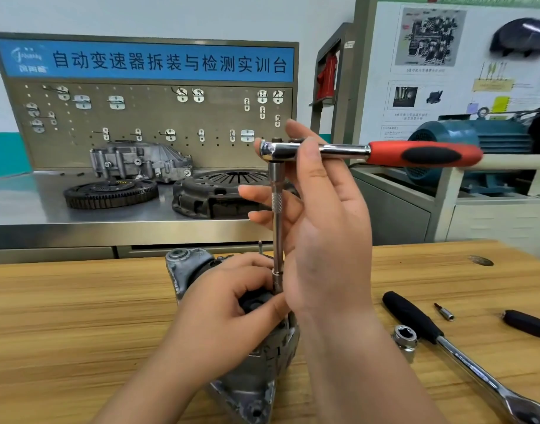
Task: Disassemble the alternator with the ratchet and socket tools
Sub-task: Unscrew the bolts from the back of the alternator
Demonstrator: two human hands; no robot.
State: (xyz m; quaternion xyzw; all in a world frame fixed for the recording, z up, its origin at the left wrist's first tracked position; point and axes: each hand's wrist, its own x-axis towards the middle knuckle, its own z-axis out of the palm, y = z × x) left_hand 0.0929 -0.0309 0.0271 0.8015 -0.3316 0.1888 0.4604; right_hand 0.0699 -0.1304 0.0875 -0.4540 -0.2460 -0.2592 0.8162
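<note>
Head view: left hand (226,307) grips alternator (250,377); right hand (327,240) pinches ratchet (385,153) head, other fingers (252,191) spread.

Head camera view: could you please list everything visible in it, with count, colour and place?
wooden table: 1, tan, foreground
alternator: 1, grey, standing on wooden table
red-handled ratchet: 1, red, black, chrome, above alternator
extension bar: 1, silver, upright from red-handled ratchet down to alternator
black-handled ratchet: 1, black, chrome, lying on table, right
socket: 1, silver, beside black-handled ratchet
small bit: 1, silver, table, right
black handle: 1, black, table's right edge
toothed ring: 1, dark, on steel bench behind
clutch cover: 1, dark, on steel bench
pegboard: 1, grey, behind bench
motor: 1, blue, right background
left hand: 1, grips alternator
right hand: 1, pinches red-handled ratchet's head
</note>
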